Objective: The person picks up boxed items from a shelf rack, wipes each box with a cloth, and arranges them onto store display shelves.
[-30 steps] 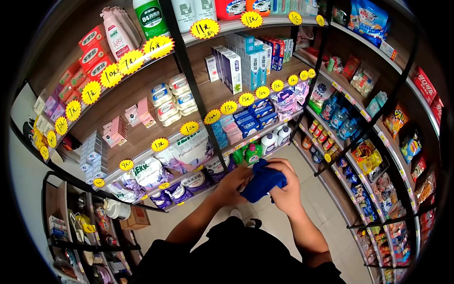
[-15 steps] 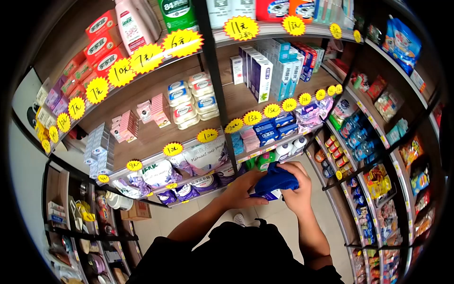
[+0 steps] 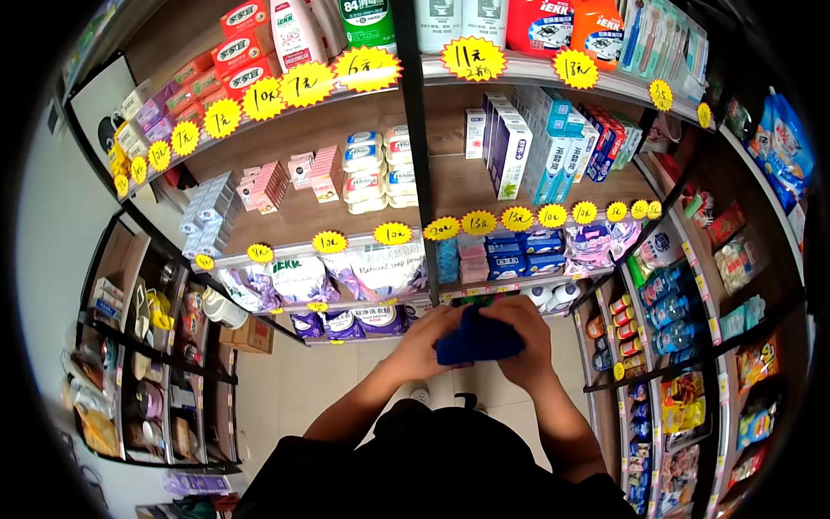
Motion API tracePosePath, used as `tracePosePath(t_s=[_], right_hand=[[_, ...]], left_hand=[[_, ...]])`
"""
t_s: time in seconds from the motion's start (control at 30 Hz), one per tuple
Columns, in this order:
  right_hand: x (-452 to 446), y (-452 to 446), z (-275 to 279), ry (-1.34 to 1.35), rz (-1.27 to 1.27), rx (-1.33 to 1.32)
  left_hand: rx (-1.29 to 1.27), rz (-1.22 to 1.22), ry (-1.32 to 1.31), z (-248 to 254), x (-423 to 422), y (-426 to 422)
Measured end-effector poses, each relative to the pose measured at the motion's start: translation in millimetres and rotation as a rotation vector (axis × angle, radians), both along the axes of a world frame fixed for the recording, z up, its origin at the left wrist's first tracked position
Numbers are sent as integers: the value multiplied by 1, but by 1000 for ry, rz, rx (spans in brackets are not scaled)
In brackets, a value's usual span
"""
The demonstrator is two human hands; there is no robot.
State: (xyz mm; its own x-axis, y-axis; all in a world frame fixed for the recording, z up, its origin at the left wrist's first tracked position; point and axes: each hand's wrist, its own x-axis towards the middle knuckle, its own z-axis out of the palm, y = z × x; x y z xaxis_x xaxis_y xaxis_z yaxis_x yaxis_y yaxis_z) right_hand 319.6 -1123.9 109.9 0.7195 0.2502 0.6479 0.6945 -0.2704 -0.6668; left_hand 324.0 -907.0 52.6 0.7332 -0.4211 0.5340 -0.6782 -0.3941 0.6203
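Note:
A dark blue cloth [image 3: 477, 337], bunched up, is between my two hands in front of my body. My left hand [image 3: 421, 348] grips its left side with the fingers curled around it. At the right edge, my right hand [image 3: 526, 344] clasps the same cloth, its fingers bent over the top. Whether anything lies inside or under the cloth is hidden. Both hands are below the front shelves, near the purple laundry bags [image 3: 379, 318] and the white bottles [image 3: 564, 297].
Shelves ahead carry soap packs [image 3: 363, 169], toothpaste boxes [image 3: 510, 156] and bottles, with yellow price tags [image 3: 474, 59] along the edges. Snack shelves [image 3: 702, 303] run down the right side. At left stand more shelves, a carton [image 3: 248, 336] and a white tub [image 3: 223, 307]. Tiled floor [image 3: 285, 398] lies below.
The view has shifted, so the shelves appear farther right. Both hands have moved slightly left with the cloth, which has turned; the white and purple piece seen beneath it no longer shows.

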Motion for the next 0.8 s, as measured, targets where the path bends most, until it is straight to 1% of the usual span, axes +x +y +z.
tracePosePath(t_s=[0.03, 0.07, 0.1, 0.13, 0.2, 0.27, 0.33, 0.37, 0.4, 0.43, 0.47, 0.53, 0.57, 0.6, 0.63, 0.67, 0.7, 0.73, 0.77, 0.8], right_hand=[[5, -9, -2, -24, -22, -12], [11, -18, -3, -50, -46, -22], [15, -29, -4, 55, -14, 23], [16, -37, -5, 55, -2, 27], [19, -50, -6, 72, 11, 74], [20, -59, -10, 65, 77, 84], [21, -65, -20, 285, 160, 195], [20, -65, -26, 287, 182, 194], [18, -64, -31, 460, 177, 359], [16, -62, -33, 638, 169, 523], [14, -60, -33, 643, 187, 522], [7, -58, -25, 834, 216, 834], [4, -55, -27, 794, 173, 864], [1, -53, -31, 799, 183, 859], [-3, -51, -35, 721, 142, 852], [-6, -50, -42, 640, 100, 847], [-10, -51, -55, 634, 59, 783], [-14, -49, -56, 632, 62, 783], [-18, -45, -56, 341, 29, 589], [-21, -40, -55, 53, -6, 391]], left_hand=[[-40, -16, 103, -4, -4, -5], [-37, -5, 105, -7, -8, -13], [-90, -38, 122, -9, -13, -21], [-143, -69, 136, -10, -18, -30], [-179, -25, 146, -14, -28, -47], [-226, -11, 156, -20, -37, -58], [-231, 9, 140, -25, -48, -70], [-433, 5, 274, -28, -56, -78], [-636, 0, 403, -30, -61, -86], [-815, 12, 404, -33, -61, -94], [-1021, 118, 496, -35, -63, -99], [-1553, -16, 817, -7, -52, -103], [-1644, -50, 829, 6, -47, -102], [-1734, -91, 837, 17, -40, -100], [-1810, -35, 852, 21, -34, -97], [-1812, -36, 841, 18, -30, -96], [-1853, -63, 849, 11, -23, -95], [-1894, -91, 862, 2, -17, -92], [-1895, -144, 839, -12, -13, -90], [-1893, -120, 815, -9, -10, -92]])
